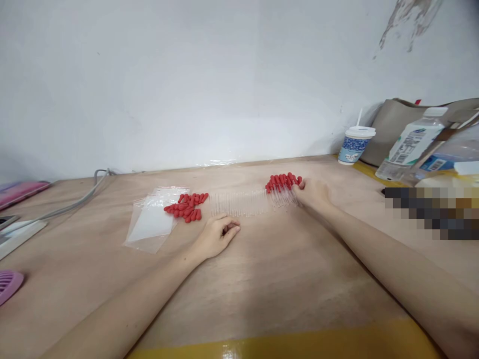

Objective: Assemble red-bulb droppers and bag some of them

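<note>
My right hand is at the right end of the row, its thumb and fingers closed in a pinch at the edge of a group of glass droppers with red rubber bulbs. It appears to grip one dropper there, partly hidden by the fingers. My left hand rests on the table with fingers curled in toward the thumb, and nothing shows in it. Just beyond it lies a row of bare clear glass tubes. Loose red rubber bulbs are heaped to its left, partly on a clear plastic bag.
A lidded paper cup with a straw, a plastic bottle and a grey bag stand at the back right. A grey cable runs along the left side. A pink slotted object lies at the left edge. The wall closes off the back.
</note>
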The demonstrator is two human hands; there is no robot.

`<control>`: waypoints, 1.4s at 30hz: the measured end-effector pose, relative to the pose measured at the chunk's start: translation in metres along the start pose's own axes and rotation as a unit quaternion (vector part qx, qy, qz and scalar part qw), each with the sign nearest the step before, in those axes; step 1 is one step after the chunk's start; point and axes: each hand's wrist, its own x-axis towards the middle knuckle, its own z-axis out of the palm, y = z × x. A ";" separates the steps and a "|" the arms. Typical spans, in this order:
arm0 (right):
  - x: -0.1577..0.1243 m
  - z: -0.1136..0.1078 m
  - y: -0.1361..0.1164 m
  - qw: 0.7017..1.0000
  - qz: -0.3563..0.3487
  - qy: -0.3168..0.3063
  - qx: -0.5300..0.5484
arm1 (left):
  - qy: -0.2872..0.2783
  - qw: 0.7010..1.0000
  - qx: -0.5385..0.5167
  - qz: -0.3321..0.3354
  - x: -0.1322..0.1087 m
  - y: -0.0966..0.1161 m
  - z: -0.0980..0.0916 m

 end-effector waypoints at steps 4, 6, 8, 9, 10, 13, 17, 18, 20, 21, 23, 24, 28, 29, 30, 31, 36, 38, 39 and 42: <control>-0.001 0.002 0.001 1.000 -0.008 0.010 -0.008 | 0.006 1.000 0.001 0.002 0.000 -0.003 0.002; -0.005 0.004 -0.002 0.999 -0.019 0.027 -0.001 | 0.007 1.000 0.001 0.001 0.000 -0.003 0.002; -0.010 0.005 -0.009 0.998 -0.048 0.036 0.015 | 0.006 1.000 0.001 -0.001 0.000 -0.002 0.002; -0.014 0.005 -0.015 0.997 -0.066 0.033 0.025 | 0.005 1.000 0.000 -0.002 0.000 -0.002 0.002; -0.018 0.005 -0.021 0.996 -0.086 0.023 0.032 | 0.005 1.000 -0.001 -0.002 0.000 -0.002 0.002; -0.027 0.005 -0.043 0.990 -0.134 -0.006 0.032 | 0.005 1.000 -0.003 0.000 0.001 -0.001 0.001; -0.027 0.006 -0.064 0.987 -0.150 -0.055 -0.016 | 0.002 1.000 -0.006 0.004 0.001 0.000 0.000; -0.025 0.006 -0.067 0.987 -0.145 -0.068 -0.029 | 0.001 1.000 -0.007 0.004 0.001 0.000 0.000; -0.022 0.007 -0.074 0.986 -0.128 -0.092 -0.046 | 0.001 1.000 -0.008 0.003 0.000 -0.001 0.001; -0.021 0.008 -0.077 0.986 -0.121 -0.101 -0.050 | 0.001 1.000 -0.007 0.004 0.000 -0.001 0.001; -0.018 0.009 -0.082 0.986 -0.111 -0.114 -0.054 | 0.001 1.000 -0.006 0.006 0.000 -0.002 0.001; -0.017 0.010 -0.085 0.985 -0.107 -0.120 -0.054 | 0.001 1.000 -0.005 0.007 0.001 -0.002 0.001; -0.012 0.014 -0.092 0.985 -0.089 -0.141 -0.053 | 0.002 1.000 -0.004 0.004 0.001 -0.002 0.002; -0.012 0.015 -0.093 0.984 -0.085 -0.146 -0.052 | 0.002 1.000 -0.004 0.004 0.000 -0.002 0.003; -0.012 0.015 -0.093 0.984 -0.082 -0.149 -0.051 | 0.001 1.000 -0.001 0.005 0.000 -0.001 0.003; -0.013 0.014 -0.094 0.984 -0.082 -0.150 -0.050 | 0.002 1.000 0.003 0.004 -0.001 -0.001 0.003; -0.033 0.006 -0.086 0.986 -0.127 -0.097 -0.043 | 0.041 0.989 0.141 -0.017 -0.003 -0.004 -0.012; -0.046 0.003 -0.075 0.982 -0.182 -0.027 -0.032 | 0.049 0.961 0.269 -0.051 -0.001 -0.007 -0.025; -0.053 0.002 -0.069 0.976 -0.217 0.008 -0.022 | 0.049 0.942 0.324 -0.074 0.000 -0.009 -0.032; -0.071 0.003 -0.048 0.950 -0.309 0.033 0.019 | 0.020 0.897 0.420 -0.140 0.002 -0.013 -0.045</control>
